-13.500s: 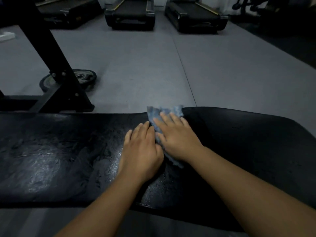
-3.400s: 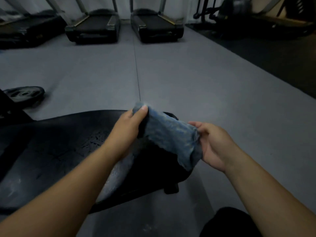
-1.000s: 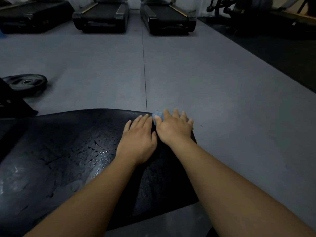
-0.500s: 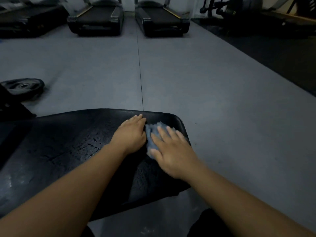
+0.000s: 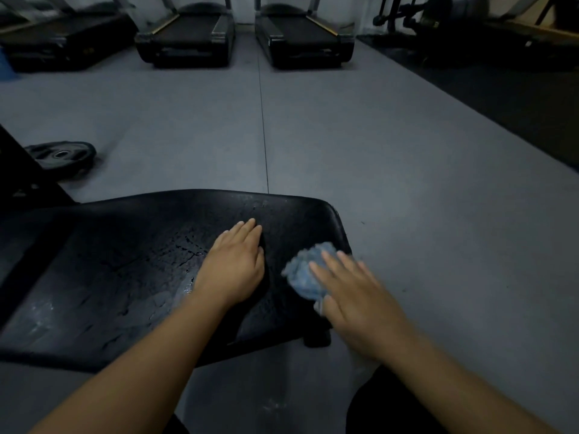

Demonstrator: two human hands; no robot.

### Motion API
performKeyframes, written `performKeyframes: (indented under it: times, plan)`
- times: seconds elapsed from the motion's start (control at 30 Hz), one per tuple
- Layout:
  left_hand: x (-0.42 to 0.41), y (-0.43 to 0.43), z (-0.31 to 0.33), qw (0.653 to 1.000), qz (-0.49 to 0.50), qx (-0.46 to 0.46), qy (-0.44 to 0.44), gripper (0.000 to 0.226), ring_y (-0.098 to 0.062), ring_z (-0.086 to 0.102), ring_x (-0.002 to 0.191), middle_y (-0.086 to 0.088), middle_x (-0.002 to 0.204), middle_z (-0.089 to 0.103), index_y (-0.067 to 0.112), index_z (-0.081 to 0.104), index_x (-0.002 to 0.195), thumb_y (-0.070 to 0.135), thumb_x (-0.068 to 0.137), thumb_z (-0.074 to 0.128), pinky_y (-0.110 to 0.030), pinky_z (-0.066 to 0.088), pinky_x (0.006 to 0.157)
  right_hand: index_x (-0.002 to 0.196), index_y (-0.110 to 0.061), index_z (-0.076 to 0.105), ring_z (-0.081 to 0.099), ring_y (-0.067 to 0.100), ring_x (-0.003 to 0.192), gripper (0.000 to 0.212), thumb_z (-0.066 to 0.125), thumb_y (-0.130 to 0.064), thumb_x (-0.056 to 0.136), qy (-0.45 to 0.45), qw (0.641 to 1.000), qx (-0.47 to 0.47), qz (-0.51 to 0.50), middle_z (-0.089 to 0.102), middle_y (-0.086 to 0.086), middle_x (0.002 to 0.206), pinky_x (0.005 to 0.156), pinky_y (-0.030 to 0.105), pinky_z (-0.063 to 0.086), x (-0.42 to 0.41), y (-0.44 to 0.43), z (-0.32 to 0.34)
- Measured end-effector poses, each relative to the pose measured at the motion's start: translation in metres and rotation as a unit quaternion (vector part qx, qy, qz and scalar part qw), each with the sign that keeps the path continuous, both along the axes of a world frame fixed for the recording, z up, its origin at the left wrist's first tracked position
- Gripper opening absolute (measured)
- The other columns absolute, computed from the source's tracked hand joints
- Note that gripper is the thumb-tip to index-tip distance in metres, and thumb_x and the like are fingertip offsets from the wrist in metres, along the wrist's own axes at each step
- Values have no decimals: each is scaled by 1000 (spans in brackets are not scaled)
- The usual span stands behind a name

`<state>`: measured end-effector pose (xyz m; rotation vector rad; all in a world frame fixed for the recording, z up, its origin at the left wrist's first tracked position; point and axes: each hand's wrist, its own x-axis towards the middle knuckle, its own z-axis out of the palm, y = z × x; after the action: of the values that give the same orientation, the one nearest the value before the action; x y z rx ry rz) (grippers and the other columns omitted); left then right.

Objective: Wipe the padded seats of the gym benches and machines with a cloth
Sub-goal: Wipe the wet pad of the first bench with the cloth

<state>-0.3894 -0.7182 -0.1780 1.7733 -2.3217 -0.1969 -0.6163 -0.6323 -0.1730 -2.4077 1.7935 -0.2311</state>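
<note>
A black padded bench seat (image 5: 131, 277) with a cracked, damp-looking surface lies across the lower left. My left hand (image 5: 233, 264) rests flat on it with fingers straight, near its right end. My right hand (image 5: 351, 296) presses a crumpled blue cloth (image 5: 305, 275) onto the seat's right edge, fingers stretched out over it. Motion blur covers the right hand and the cloth.
Grey floor (image 5: 344, 170) runs ahead and to the right. Treadmills (image 5: 300, 36) line the far wall. A weight plate (image 5: 61, 156) lies on the floor at the left beside a black frame (image 5: 22, 180). Dark matting and machines (image 5: 470, 32) fill the far right.
My right hand has slid the cloth to the right and toward me, reaching the seat's right edge. My left hand stayed flat on the seat.
</note>
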Motion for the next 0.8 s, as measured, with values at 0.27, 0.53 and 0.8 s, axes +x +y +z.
performKeyframes:
  times: [0.27, 0.53, 0.8]
  plan:
    - [11, 1, 12, 999, -35, 28, -8, 54, -16, 12, 152, -1, 165, 18, 15, 28, 156, 28, 104, 38, -33, 10, 123, 151, -25, 41, 32, 28, 147, 59, 24, -52, 100, 14, 997, -24, 73, 36, 5, 159, 120, 43, 16, 49, 23, -6]
    - [37, 19, -1, 1000, -6, -19, 10, 60, -17, 24, 149, 0, 160, 32, 16, 39, 152, 41, 99, 25, -36, 17, 122, 159, -24, 14, 0, 28, 154, 80, 10, -46, 82, 40, 998, 40, -21, 3, 9, 168, 123, 50, -1, 85, -45, 11]
    - [39, 15, -2, 1000, -10, -23, 17, 66, -17, 24, 149, 0, 160, 33, 15, 39, 151, 28, 88, 24, -36, 17, 123, 157, -31, 25, 16, 26, 152, 75, 3, -65, 94, 35, 999, 11, -1, 17, 1, 167, 122, 43, 9, 49, -56, 3]
